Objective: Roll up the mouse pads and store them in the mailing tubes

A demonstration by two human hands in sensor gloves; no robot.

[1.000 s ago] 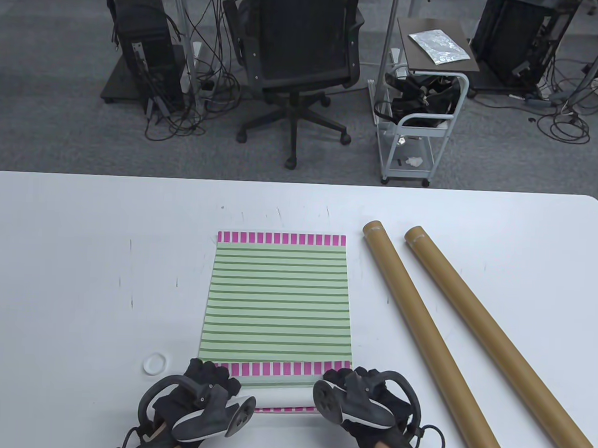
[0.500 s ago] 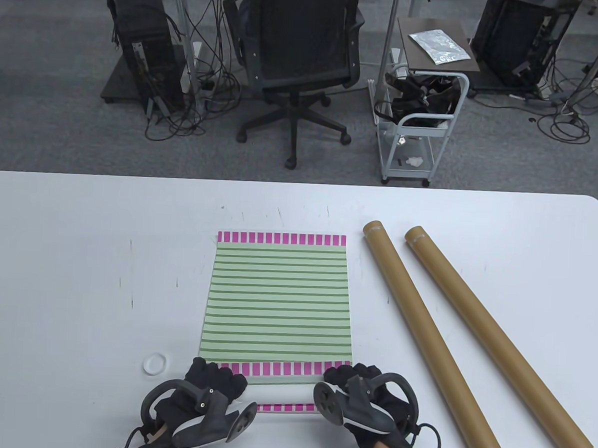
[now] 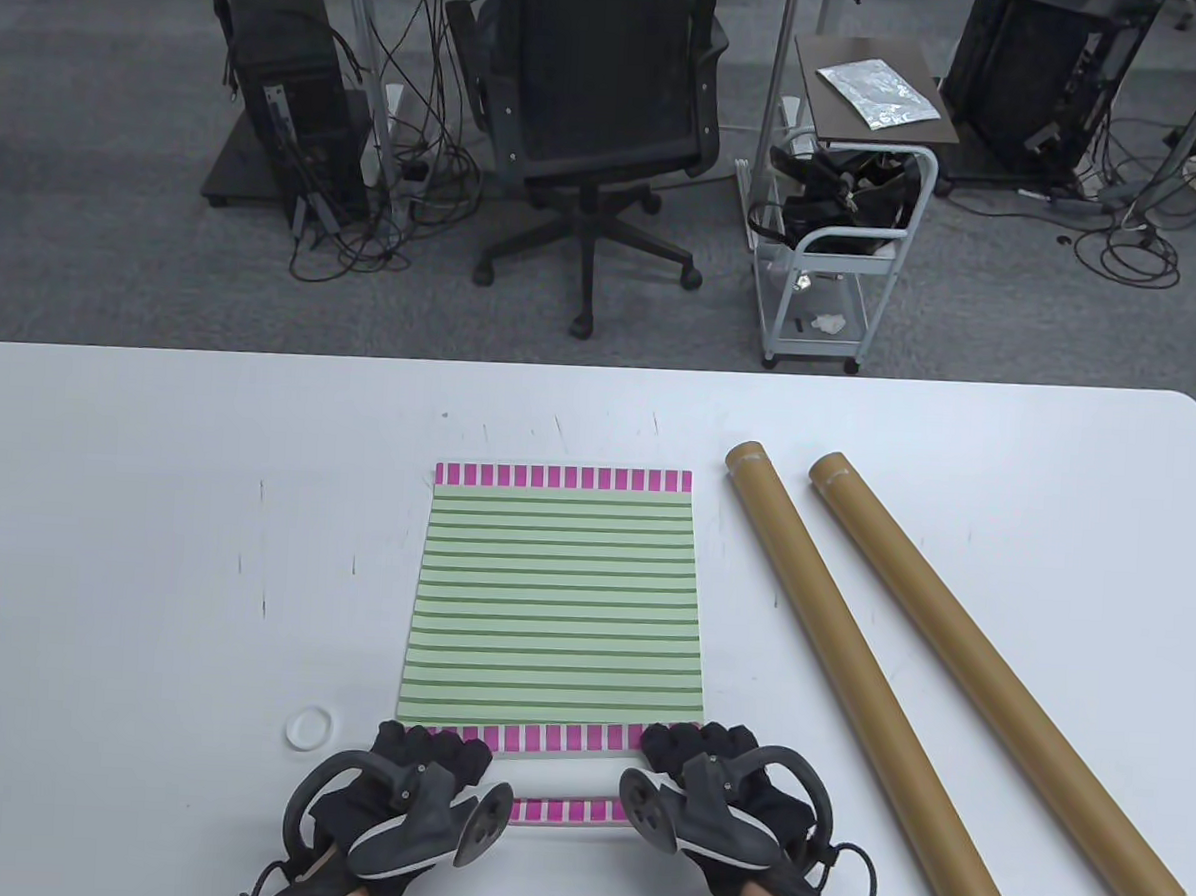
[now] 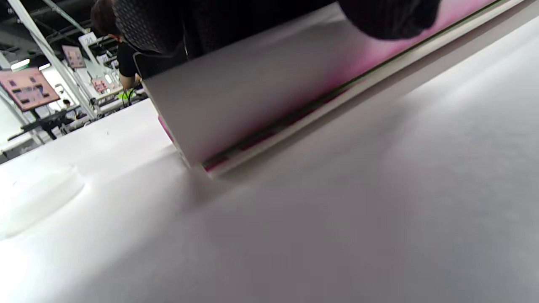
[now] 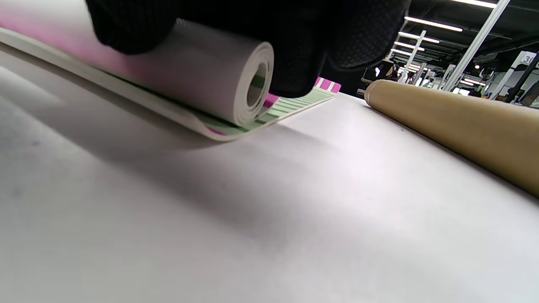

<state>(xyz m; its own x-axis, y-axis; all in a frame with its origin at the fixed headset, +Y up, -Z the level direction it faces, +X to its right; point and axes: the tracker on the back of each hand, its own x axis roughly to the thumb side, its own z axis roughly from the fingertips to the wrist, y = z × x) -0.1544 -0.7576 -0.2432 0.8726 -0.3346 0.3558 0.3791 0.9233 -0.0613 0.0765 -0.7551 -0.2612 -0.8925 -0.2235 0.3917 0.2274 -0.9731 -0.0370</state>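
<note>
A green-striped mouse pad (image 3: 555, 606) with magenta end bands lies flat mid-table. Its near end is curled into a tight roll (image 3: 561, 775) showing the white underside. My left hand (image 3: 432, 755) holds the roll's left end and my right hand (image 3: 694, 753) its right end, fingers curled over the top. In the right wrist view the gloved fingers (image 5: 294, 42) wrap the roll (image 5: 219, 80), whose spiral end is visible, and a second flat pad (image 5: 294, 107) lies under it. Two brown mailing tubes (image 3: 852, 672) (image 3: 986, 679) lie to the right.
A small white tube cap (image 3: 310, 728) sits left of my left hand. The nearer tube (image 5: 463, 122) lies close to the right of the roll. An office chair (image 3: 595, 117) and a cart (image 3: 839, 240) stand beyond the table's far edge (image 3: 582, 367).
Both hands have pushed the roll a little away from me. More of the magenta band on the pad underneath now shows at the near edge.
</note>
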